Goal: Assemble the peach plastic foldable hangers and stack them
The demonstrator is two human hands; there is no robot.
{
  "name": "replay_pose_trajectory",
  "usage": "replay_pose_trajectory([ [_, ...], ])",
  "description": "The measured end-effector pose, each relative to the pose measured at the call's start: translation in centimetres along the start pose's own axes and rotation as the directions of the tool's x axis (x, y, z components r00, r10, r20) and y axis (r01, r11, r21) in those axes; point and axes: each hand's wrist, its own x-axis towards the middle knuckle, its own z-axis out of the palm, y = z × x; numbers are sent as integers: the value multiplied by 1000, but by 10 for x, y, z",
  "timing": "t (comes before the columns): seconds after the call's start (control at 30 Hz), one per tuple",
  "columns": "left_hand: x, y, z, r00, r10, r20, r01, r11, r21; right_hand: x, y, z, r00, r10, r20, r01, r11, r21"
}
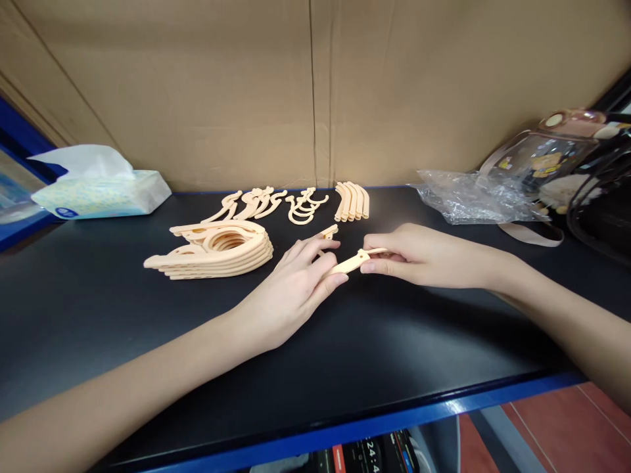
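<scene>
The left hand [302, 274] grips a hanger body [351, 264] slanting toward the right edge of the surface [365, 355]; the right hand [409, 255] pinches its slim end-piece [377, 250].

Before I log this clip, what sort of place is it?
Likely a makeshift indoor workstation: a blue-edged black table, brown cardboard-like panels behind it, and a stack of matching cream pieces.

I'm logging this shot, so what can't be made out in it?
In the head view:
Beige piece: partly hidden by the left hand.
Thin strip: end covered by the right hand.
Dark bag: cut off by the right edge.
Items below the table: cut off by the bottom edge.
Tissue box lettering: too small.
</scene>
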Motion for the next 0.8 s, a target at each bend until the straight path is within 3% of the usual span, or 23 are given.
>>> replay_pose_trajectory([
  [0.43, -3, -8, -1, 1000, 25, 0, -25, 1000, -11, 4, 4, 15, 992, 50, -114, -77, 966, -245],
  [0.8, -2, -8, -2, 999, 27, 43, -28, 999, 24, 5, 6, 22, 990, -15, -137, -34, 937, -349],
])
